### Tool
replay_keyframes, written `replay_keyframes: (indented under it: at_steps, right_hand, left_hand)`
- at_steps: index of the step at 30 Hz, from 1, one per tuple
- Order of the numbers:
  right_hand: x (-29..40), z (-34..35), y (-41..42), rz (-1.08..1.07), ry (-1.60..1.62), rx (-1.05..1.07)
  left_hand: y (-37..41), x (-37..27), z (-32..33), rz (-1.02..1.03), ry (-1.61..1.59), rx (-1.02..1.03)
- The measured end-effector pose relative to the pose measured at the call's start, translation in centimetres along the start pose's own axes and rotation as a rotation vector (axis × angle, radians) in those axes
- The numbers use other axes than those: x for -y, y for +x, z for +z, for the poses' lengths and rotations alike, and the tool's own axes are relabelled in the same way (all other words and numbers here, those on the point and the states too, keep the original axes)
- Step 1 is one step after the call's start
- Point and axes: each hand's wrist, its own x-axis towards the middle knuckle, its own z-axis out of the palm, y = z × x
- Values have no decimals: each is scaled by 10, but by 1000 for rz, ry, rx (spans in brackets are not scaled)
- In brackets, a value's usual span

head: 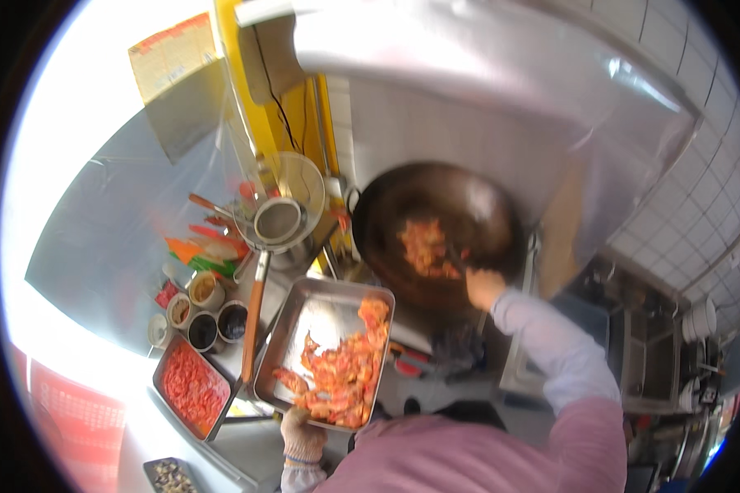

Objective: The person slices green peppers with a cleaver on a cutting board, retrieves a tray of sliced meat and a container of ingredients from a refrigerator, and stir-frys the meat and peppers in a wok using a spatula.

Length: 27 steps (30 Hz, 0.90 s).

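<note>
My left hand (pixel 303 435), in a knitted work glove, grips the near edge of a rectangular metal tray (pixel 283 320). Orange-red pieces of food, probably meat (pixel 345 370), are heaped along the tray's right and near side, while its far left bottom is bare metal. Bare-fingered, my right hand (pixel 485 288) is closed around a dark utensil (pixel 455 256) that reaches into a large dark wok (pixel 487 197). The utensil's head is too blurred to name. More of the orange-red pieces (pixel 424 246) lie in the middle of the wok.
A wood-handled strainer (pixel 277 220) rests left of the wok. Several seasoning containers (pixel 205 291) stand left of the tray, near a pan of red chopped food (pixel 194 385). A smaller tray (pixel 170 476) sits at lower left. On the right is a metal sink (pixel 650 357).
</note>
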Motion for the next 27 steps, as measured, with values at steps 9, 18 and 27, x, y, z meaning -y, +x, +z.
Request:
replay_keyframes:
  at_steps: [9, 18, 27]
  right_hand:
    - [41, -341, -33, -647, -207, -1860]
    - [46, -399, -28, -487, -376, -1763]
    - [18, -161, -26, -782, 70, -1139]
  left_hand:
    - [12, 13, -22, 3, 24, 104]
    - [-5, 4, 20, -40, -73, 228]
    - [10, 9, -13, 70, -42, 124]
